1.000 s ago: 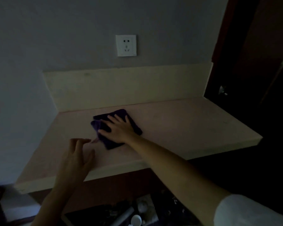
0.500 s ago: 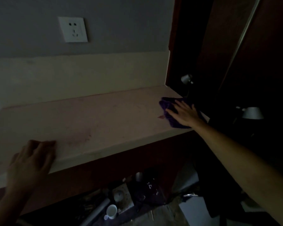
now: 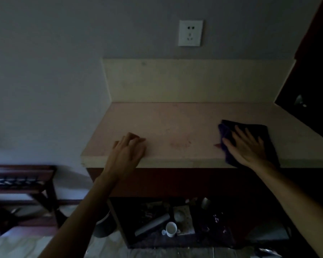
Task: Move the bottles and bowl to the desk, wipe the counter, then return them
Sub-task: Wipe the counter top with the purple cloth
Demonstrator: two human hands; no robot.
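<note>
Dim room, low light, detail is poor. Nearest the camera, under the counter: an open dark shelf space with clutter, including a white cup (image 3: 171, 229) lying on its side, a small white cap (image 3: 163, 232) just beside it, and a grey tube (image 3: 152, 224) lying at a slant. Other items there are too dark to identify. Dark wooden stool (image 3: 22, 185) stands off to the left, clear of the counter.

Counter (image 3: 175, 127): pale pinkish top, light front edge, bare across the middle apart from a faint reddish smear (image 3: 180, 143) near the front edge.

Left hand (image 3: 128, 154) rests flat on the front edge toward the left corner, fingers loosely together and slightly curled, holding nothing.

Right hand (image 3: 247, 147) lies palm-down, fingers spread, pressing on a dark purple cloth (image 3: 259, 131) near the front right corner. Cloth is flat on the counter, bunched at its left side, and its near end reaches the front edge. Hands are well apart.

No bottles or bowl visible on the counter.

Far side: cream backsplash (image 3: 190, 81) runs along the back edge, grey wall above it with a white power socket (image 3: 190, 33). Dark cabinet or door (image 3: 313, 81) borders the right edge; can't tell which.
</note>
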